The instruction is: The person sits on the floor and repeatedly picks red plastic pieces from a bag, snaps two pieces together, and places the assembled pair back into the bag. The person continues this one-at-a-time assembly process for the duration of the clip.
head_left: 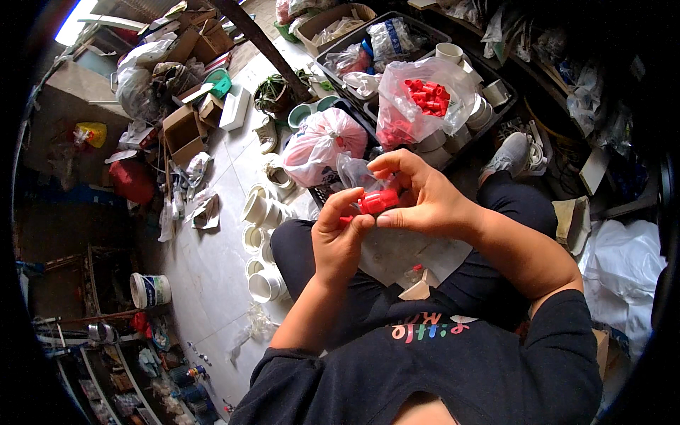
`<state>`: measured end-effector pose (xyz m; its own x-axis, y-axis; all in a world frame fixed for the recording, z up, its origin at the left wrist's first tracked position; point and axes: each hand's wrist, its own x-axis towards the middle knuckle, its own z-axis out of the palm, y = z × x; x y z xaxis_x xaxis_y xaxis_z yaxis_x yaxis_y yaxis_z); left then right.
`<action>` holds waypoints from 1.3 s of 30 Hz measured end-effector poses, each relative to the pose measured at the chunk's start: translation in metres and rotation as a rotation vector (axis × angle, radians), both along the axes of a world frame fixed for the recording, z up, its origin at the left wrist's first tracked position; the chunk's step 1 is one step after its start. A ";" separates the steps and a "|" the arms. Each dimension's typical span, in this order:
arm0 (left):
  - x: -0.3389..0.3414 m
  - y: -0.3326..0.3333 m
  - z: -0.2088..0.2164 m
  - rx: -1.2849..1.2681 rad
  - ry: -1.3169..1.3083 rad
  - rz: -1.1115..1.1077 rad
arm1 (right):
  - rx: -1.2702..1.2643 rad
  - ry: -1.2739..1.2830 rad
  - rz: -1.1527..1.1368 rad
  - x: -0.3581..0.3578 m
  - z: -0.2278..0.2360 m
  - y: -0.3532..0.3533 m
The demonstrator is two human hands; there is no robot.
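A red plastic pipe fitting is gripped between my two hands, in front of my lap. My left hand pinches its left end with thumb and fingertips, and another bit of red shows under those fingers, too small to name. On the other end, the thumb and fingers of my right hand close around the fitting. Just beyond my hands lies a crumpled clear plastic bag. Farther off, an open translucent bag holds many similar red fittings, and a tied white bag sits to its left.
White pipe fittings stand in stacks on the tiled floor to my left. A black crate at the far side holds bags and white pipe pieces. At left are a white bucket and a cardboard box; white plastic sacks lie at right.
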<state>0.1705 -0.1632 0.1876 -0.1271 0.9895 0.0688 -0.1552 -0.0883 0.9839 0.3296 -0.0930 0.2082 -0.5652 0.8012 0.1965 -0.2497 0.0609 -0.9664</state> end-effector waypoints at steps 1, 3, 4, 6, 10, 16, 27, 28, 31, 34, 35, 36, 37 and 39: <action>0.002 0.001 0.001 -0.002 -0.001 -0.003 | 0.038 0.030 -0.003 0.001 -0.002 -0.001; -0.001 -0.002 0.001 -0.008 -0.001 0.006 | -0.115 0.009 0.094 0.002 0.001 -0.002; -0.002 -0.003 0.000 -0.011 -0.001 0.011 | -0.301 -0.047 0.181 0.007 0.010 0.002; -0.002 -0.003 0.000 -0.001 0.006 0.009 | -0.282 -0.088 0.173 0.008 0.008 0.005; 0.003 0.000 0.002 0.016 -0.032 0.005 | -0.060 -0.034 0.061 0.004 -0.001 0.000; 0.000 -0.003 0.000 -0.016 0.007 0.013 | -0.117 -0.056 0.123 0.004 -0.006 0.003; 0.000 -0.002 -0.004 0.009 -0.034 0.019 | -0.150 0.008 0.087 0.005 0.003 -0.001; -0.001 -0.003 -0.004 0.014 -0.031 0.019 | -0.242 -0.051 0.136 0.008 0.011 0.001; 0.001 -0.003 -0.003 0.036 -0.038 0.012 | -0.388 -0.020 0.202 0.012 0.010 0.006; 0.001 0.001 -0.004 0.083 -0.036 0.012 | -0.041 -0.024 -0.004 0.005 0.001 0.000; -0.001 0.004 -0.007 0.140 0.012 0.002 | -0.058 0.016 0.055 0.004 -0.001 0.000; -0.002 0.006 -0.009 0.196 0.059 -0.008 | -0.074 0.057 0.112 0.003 -0.003 0.002; 0.003 0.006 -0.007 0.125 -0.097 -0.046 | -0.090 0.098 0.169 0.003 -0.003 0.003; 0.021 -0.001 0.001 -0.030 -0.408 -0.113 | -0.353 0.137 0.232 0.004 0.002 0.000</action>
